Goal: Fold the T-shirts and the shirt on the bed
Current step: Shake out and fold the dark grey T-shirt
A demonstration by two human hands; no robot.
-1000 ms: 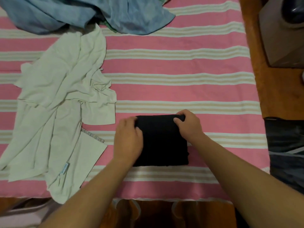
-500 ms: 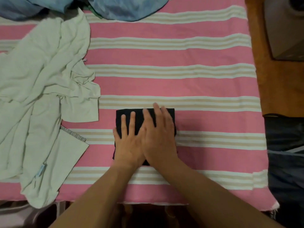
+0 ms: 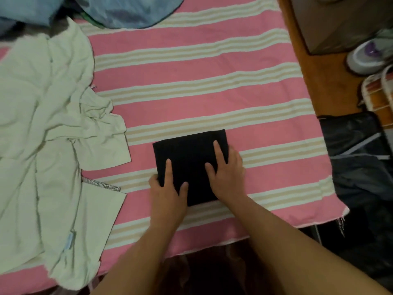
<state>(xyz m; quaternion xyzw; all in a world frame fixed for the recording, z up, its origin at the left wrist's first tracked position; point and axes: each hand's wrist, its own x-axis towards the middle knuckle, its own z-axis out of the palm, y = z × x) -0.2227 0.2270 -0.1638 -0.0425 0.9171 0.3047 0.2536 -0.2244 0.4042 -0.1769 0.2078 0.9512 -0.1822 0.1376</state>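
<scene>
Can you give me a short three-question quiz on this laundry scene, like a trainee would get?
1. True or false: the black garment is already folded into a compact rectangle.
2. Which unfolded garment lies nearest the left hand? A) pale green shirt B) blue garment C) a red towel
3. Fill in: the right hand rests on the black garment's ____ edge.

Key: 1 true. 2 A. 3 right. Both hands sit at the folded piece's sides on the pink striped bed cover.
</scene>
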